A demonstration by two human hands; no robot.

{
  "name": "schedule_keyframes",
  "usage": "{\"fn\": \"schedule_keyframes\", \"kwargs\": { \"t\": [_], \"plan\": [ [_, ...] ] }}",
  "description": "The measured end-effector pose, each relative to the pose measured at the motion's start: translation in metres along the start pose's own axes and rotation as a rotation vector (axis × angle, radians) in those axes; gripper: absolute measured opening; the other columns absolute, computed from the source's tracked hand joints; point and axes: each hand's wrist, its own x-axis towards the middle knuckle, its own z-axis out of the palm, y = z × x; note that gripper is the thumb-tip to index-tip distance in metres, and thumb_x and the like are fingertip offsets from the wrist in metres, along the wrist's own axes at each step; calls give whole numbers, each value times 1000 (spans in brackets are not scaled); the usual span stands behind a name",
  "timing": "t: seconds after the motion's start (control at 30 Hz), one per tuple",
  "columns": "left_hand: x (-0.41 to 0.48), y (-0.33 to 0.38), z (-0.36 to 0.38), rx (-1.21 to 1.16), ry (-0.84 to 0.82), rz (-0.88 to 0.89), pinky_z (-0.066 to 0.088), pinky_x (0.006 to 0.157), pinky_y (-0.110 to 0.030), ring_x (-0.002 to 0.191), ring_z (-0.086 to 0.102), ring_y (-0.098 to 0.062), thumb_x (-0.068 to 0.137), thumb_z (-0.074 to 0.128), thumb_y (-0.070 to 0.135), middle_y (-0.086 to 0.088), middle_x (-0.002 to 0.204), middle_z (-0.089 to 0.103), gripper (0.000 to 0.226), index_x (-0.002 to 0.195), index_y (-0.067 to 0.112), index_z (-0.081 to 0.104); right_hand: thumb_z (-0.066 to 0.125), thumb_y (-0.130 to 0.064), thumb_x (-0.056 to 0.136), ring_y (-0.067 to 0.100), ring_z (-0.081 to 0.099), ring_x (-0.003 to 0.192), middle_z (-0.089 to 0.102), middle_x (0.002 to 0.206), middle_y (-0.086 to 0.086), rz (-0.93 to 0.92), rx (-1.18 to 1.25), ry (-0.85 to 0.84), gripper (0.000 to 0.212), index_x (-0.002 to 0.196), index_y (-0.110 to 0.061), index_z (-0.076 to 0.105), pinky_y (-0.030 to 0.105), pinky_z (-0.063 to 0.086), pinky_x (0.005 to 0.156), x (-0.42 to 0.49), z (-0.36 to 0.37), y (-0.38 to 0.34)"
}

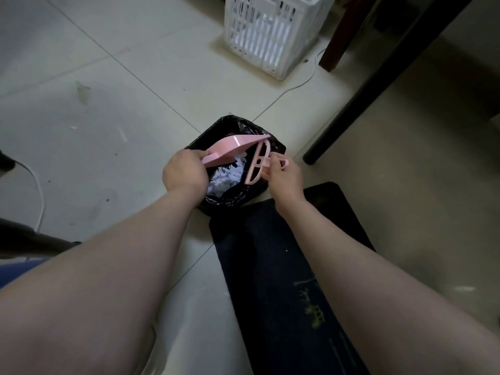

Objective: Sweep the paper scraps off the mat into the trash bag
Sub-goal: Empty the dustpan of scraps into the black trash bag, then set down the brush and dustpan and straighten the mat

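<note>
A black trash bag (273,147) sits open on the tiled floor, with white paper scraps (226,175) piled inside. My left hand (184,175) grips the handle of a pink dustpan (230,144), which is tilted over the bag's mouth. My right hand (285,177) holds a small pink brush (258,165) by its handle, pressed against the pan's open side above the bag. The dark mat (270,266) lies on the floor just in front of the bag, under my right forearm, with one tiny white speck (286,250) on it.
A white slatted plastic crate (270,33) stands at the back. A dark table leg (378,85) slants down to the right of the bag. A white cable (40,196) runs along the floor at the left. A few loose scraps (123,135) lie on the tiles.
</note>
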Motion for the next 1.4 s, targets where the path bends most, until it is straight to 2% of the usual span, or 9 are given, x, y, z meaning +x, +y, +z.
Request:
{"fn": "schedule_keyframes", "kwargs": {
  "t": [0.27,0.47,0.6,0.7,0.8,0.97,1.13,1.3,1.4],
  "plan": [
    [-13,-1,4,48,23,-16,45,74,-33,95,61,-34,90,44,4,-11,105,66,49,121,37,64,47,-26,97,19,68,94,71,97,1,-38,56,41,17,94,-29,64,44,54,92,0,-8,4],
    [-25,-2,9,-158,-79,-134,38,67,-30,77,51,-31,87,50,10,-11,90,65,29,100,25,70,49,-28,96,15,66,99,68,105,-3,-126,0,25,20,107,-28,66,40,53,93,-17,-23,8],
    [-38,11,17,-335,-124,-80,36,65,-28,77,57,-29,95,50,31,-5,76,62,24,86,19,68,48,-21,100,-4,55,92,54,120,-2,-263,-65,83,27,121,-17,64,6,42,85,-34,-39,5],
    [-55,33,21,-460,-196,35,36,65,-27,70,55,-22,98,45,39,0,69,59,35,79,15,62,45,-19,101,-6,49,92,48,119,-3,-367,-170,102,33,131,-17,59,-4,34,79,-47,-55,8],
    [-74,52,35,-587,-336,5,36,65,-27,57,48,-15,99,37,44,2,64,58,47,74,10,59,45,-17,100,7,49,99,45,115,1,-499,-369,81,39,138,-16,52,5,37,82,-62,-64,22],
    [-118,57,65,-916,-674,-340,29,44,-20,42,38,-10,101,35,39,1,59,55,39,73,19,54,52,-15,93,27,44,113,46,126,15,-514,-763,-31,47,139,-8,48,38,48,91,-89,-73,65],
    [-153,26,98,-999,-821,-614,44,49,-22,52,49,-10,97,49,32,3,55,57,26,77,19,62,53,-21,92,25,41,123,42,136,10,-415,-847,-297,50,141,-8,44,43,48,93,-117,-71,110],
    [-163,-9,130,-1038,-828,-860,43,50,-22,51,43,-9,99,46,32,2,61,51,31,76,19,61,47,-27,97,23,35,130,32,146,3,-228,-875,-461,50,143,-9,37,40,40,103,-125,-63,136],
    [-170,-19,138,-1045,-868,-881,52,56,-27,66,64,-13,97,45,46,-1,76,68,35,92,19,66,45,-26,98,27,35,135,37,148,8,-120,-861,-553,50,145,-11,35,35,29,111,-124,-56,145]
  ]
}}
